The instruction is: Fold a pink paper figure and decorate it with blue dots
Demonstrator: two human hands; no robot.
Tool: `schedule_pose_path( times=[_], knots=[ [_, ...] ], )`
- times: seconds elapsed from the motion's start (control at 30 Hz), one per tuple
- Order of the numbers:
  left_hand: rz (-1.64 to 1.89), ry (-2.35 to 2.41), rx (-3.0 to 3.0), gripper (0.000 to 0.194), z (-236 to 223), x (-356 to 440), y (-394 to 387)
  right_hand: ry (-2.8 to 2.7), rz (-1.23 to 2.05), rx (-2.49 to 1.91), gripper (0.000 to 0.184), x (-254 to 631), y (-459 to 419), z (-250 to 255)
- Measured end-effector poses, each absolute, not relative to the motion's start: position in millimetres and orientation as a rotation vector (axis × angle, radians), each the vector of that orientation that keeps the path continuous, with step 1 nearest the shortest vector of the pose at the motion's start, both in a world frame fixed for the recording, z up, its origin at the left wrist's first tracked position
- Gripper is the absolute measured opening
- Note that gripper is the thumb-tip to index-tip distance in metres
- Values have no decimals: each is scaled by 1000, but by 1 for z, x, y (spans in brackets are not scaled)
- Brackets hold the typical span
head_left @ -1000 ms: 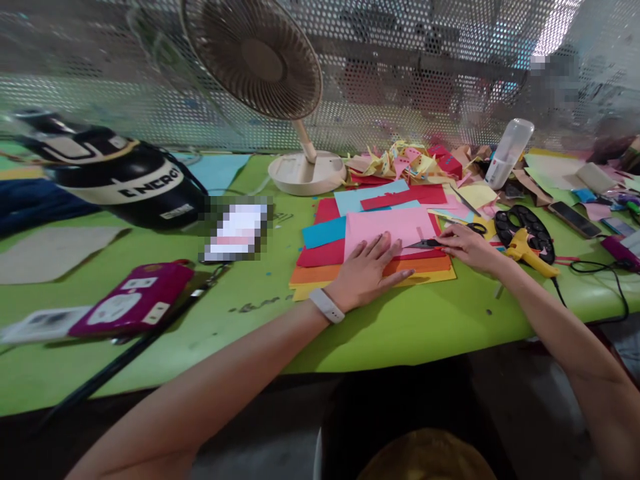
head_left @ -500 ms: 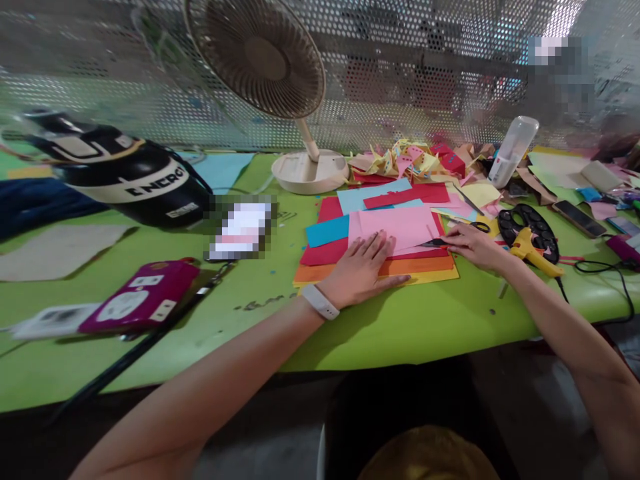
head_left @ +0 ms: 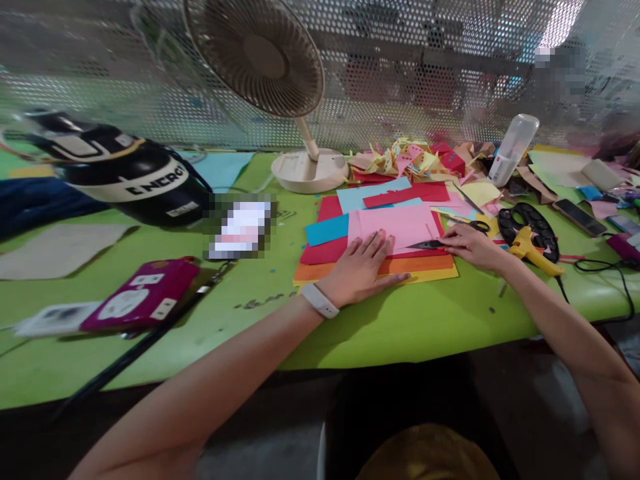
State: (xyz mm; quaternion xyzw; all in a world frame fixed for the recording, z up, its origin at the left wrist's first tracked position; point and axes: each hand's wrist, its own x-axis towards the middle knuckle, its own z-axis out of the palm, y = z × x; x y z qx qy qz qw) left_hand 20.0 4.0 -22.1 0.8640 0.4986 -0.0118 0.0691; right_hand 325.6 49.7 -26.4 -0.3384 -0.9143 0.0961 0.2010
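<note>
My left hand (head_left: 363,268) lies flat with fingers spread on a stack of coloured paper sheets (head_left: 350,250), pressing a pink sheet (head_left: 400,223) on top. A white band is on that wrist. My right hand (head_left: 470,245) is closed on a dark cutting tool (head_left: 426,245) whose blade tip rests at the pink sheet's lower right edge. Red, blue, orange and yellow sheets show under the pink one.
A desk fan (head_left: 280,80) stands behind the paper. A black helmet (head_left: 125,177) and a magenta case (head_left: 143,303) lie left. Paper scraps (head_left: 410,163), a white bottle (head_left: 513,150), a yellow glue gun (head_left: 533,250), a phone (head_left: 575,218) and cables lie right on the green table (head_left: 250,320).
The view shifted slightly. My right hand and the cutting tool edged a little along the pink sheet's edge; my left hand stays pressed on the paper.
</note>
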Motion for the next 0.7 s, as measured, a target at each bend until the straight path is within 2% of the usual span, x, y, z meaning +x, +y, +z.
schedule_pose_path(
  times=[0.47, 0.7],
  knots=[
    [70, 1478, 2582, 97, -27, 21, 4, -2579, 259, -952, 31, 313, 40, -18],
    [102, 1446, 2449, 95, -16, 29, 5, -2531, 213, -972, 30, 320, 46, -19]
  ],
)
